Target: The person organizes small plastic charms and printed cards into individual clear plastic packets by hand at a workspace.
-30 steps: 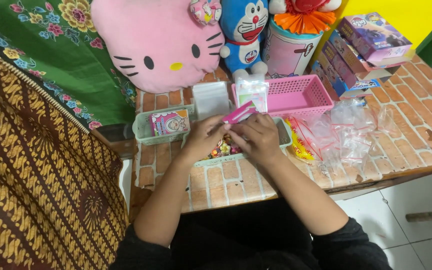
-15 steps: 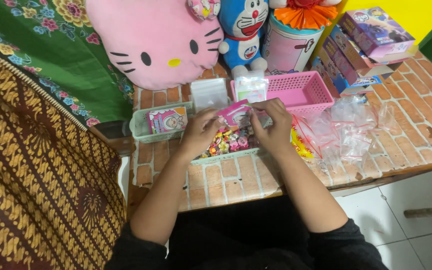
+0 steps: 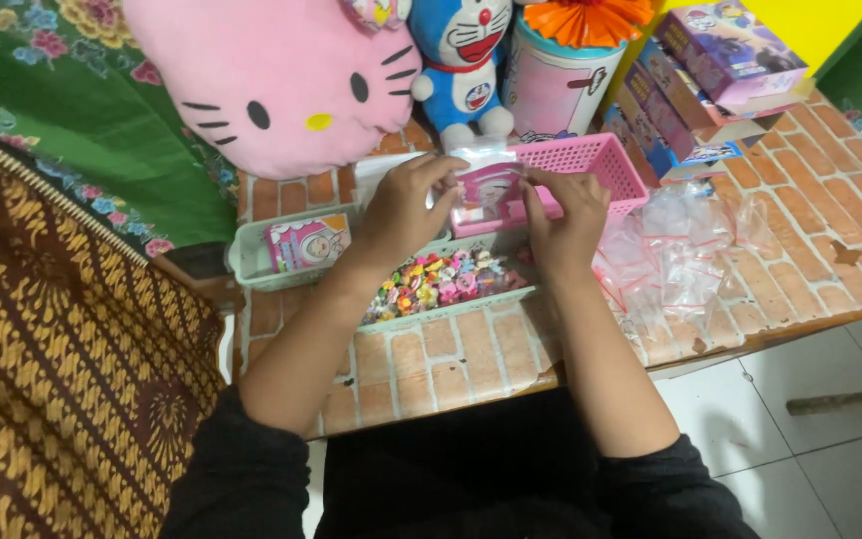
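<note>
Small clear bag [image 3: 488,190] with a pink card inside sits pinched between both hands, held up over the trays. Left hand [image 3: 403,205] fingers grip its left edge and right hand [image 3: 566,215] fingers grip its right edge, all closed tight on it. It looks light, thin, soft and a bit slippery, so the edges seem the best place to hold. Just under the fingers is a green tray [image 3: 451,311] full of tiny bright beads [image 3: 441,279]. Behind the fingers is a pink basket [image 3: 601,165]. Right of them lies a heap of empty clear bags [image 3: 685,250] on the brick-look worktop [image 3: 451,369]. Left of them, another green tray [image 3: 251,262] holds a pink card pack [image 3: 306,243]. A pink cat plush [image 3: 271,80] sits farther back.
</note>
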